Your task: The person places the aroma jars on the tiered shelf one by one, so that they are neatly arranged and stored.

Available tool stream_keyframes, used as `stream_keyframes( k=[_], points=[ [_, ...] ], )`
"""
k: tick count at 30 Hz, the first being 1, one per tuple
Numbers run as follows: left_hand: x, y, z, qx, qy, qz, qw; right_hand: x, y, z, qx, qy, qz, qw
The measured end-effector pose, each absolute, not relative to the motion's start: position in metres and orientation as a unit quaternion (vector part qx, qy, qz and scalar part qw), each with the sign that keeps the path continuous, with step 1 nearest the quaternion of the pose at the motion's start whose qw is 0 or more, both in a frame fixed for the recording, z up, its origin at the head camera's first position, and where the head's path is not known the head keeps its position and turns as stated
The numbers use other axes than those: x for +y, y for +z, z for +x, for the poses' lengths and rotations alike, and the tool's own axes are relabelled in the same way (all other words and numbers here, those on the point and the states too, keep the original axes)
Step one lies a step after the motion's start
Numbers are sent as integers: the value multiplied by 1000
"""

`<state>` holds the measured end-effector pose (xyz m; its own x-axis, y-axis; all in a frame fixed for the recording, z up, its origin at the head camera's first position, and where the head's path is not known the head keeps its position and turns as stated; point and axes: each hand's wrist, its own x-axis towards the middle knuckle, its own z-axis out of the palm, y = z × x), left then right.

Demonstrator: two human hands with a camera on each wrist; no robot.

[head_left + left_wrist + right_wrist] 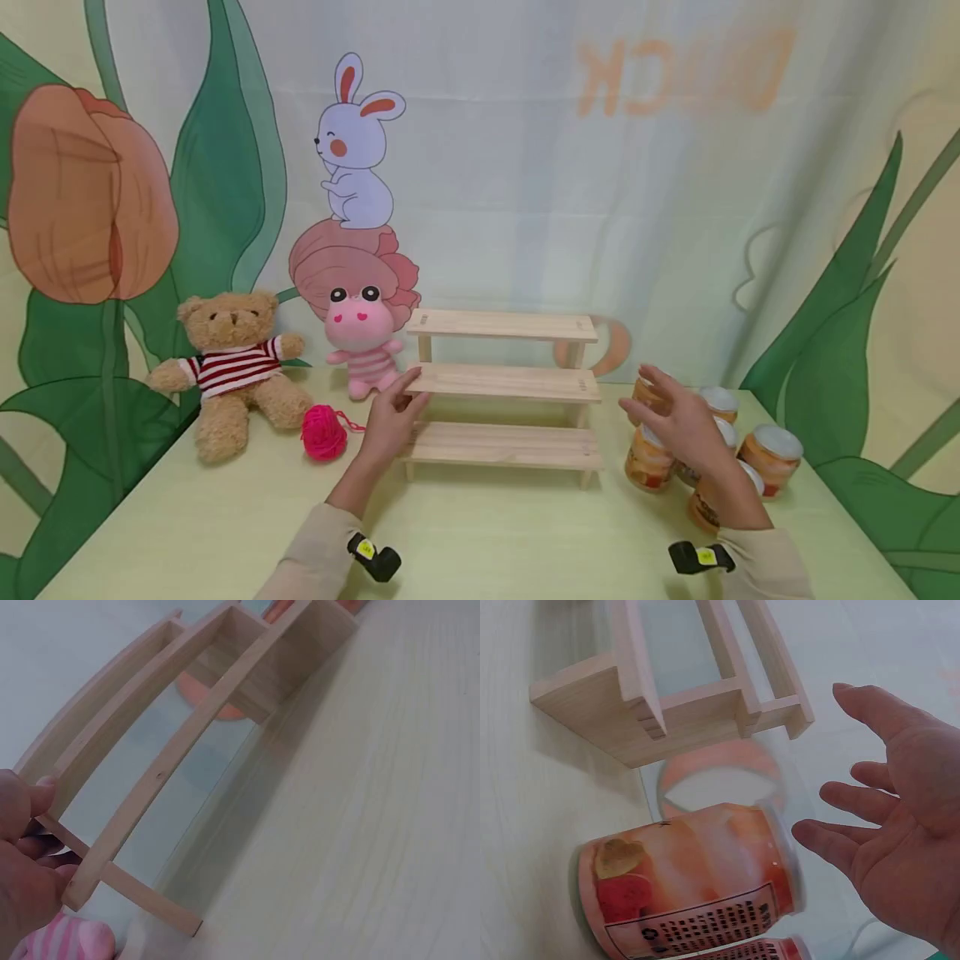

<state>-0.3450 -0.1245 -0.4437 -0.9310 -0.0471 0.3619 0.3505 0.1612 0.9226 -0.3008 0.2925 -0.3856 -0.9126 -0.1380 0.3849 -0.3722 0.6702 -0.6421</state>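
A three-tier wooden shelf (502, 381) stands in the middle of the table. My left hand (388, 423) is at its left end; in the left wrist view the thumb and fingers of that hand (26, 859) pinch the end of the middle tier. On the right, my right hand (684, 423) is held over a group of jars with pale lids, and its fingers are spread with nothing in them. One orange-labelled jar (690, 885) lies close below the fingertips in the right wrist view. Part of the group is hidden behind the right hand and forearm.
A teddy bear (240, 367) in a striped shirt sits at the left. Beside it are a ball of pink yarn (324, 433) and a pink plush toy (363, 342), near the shelf's left end. A printed curtain (525, 167) hangs behind the table (480, 542).
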Motion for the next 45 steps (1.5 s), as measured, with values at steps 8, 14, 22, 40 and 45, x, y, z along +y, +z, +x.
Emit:
stream_keyframes(
  k=[8,14,22,40,45],
  points=[
    [-122,-445,-343,-752,-632,-69,171,310,-369,-289,-906,361,128,179],
    [-123,-446,-344,-743,-645,-64,170,335,-360,-278,-907,358,112,192],
    [-121,-447,-346,-730,-658,-58,175,363,-360,-271,-914,360,78,169],
    [-120,-448,-346,-727,-661,-57,177,426,-377,-263,-941,319,32,109],
    [-119,-449,-347,-728,-659,-57,180,441,-388,-262,-942,312,37,113]
  ],
)
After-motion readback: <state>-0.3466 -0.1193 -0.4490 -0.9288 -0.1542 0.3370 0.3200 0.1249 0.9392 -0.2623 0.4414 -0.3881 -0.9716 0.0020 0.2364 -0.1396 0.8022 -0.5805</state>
